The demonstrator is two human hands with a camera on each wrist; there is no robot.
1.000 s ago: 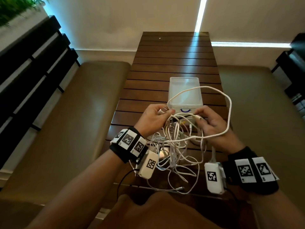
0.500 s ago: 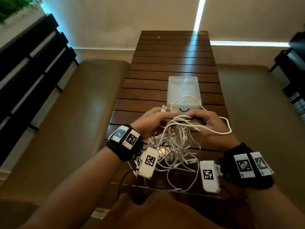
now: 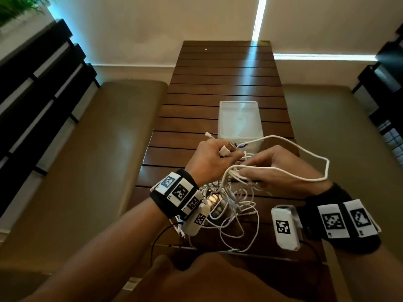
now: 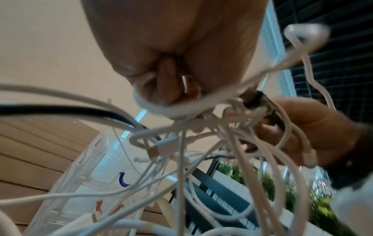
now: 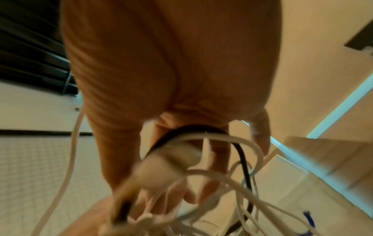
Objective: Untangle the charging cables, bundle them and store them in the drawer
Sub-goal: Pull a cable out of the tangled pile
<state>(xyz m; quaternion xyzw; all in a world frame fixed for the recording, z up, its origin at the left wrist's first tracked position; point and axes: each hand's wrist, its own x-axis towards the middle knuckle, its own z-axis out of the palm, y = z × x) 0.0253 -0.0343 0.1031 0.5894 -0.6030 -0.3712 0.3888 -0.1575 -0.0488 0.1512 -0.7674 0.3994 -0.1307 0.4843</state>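
Observation:
A tangle of white charging cables (image 3: 234, 205) hangs from both hands over the near end of the wooden table (image 3: 226, 79). My left hand (image 3: 209, 160) grips a bunch of cables, with a USB plug (image 3: 226, 149) sticking out past its thumb; in the left wrist view its curled fingers (image 4: 167, 89) close round white cable. My right hand (image 3: 274, 171) pinches a white strand whose loop (image 3: 327, 168) arcs out to the right. In the right wrist view white and black cables (image 5: 238, 148) pass through its fingers. A small translucent plastic drawer box (image 3: 239, 118) stands just beyond the hands.
Brown cushioned benches (image 3: 98, 162) flank the table on both sides. Dark slatted seat backs (image 3: 37, 99) rise at the far left and far right. Cable ends (image 3: 235, 250) trail to the table's near edge, above my knee (image 3: 196, 277).
Both hands have lifted the tangle. The left hand turned so that the USB plug shows, and the right hand drew the white loop wider to the right.

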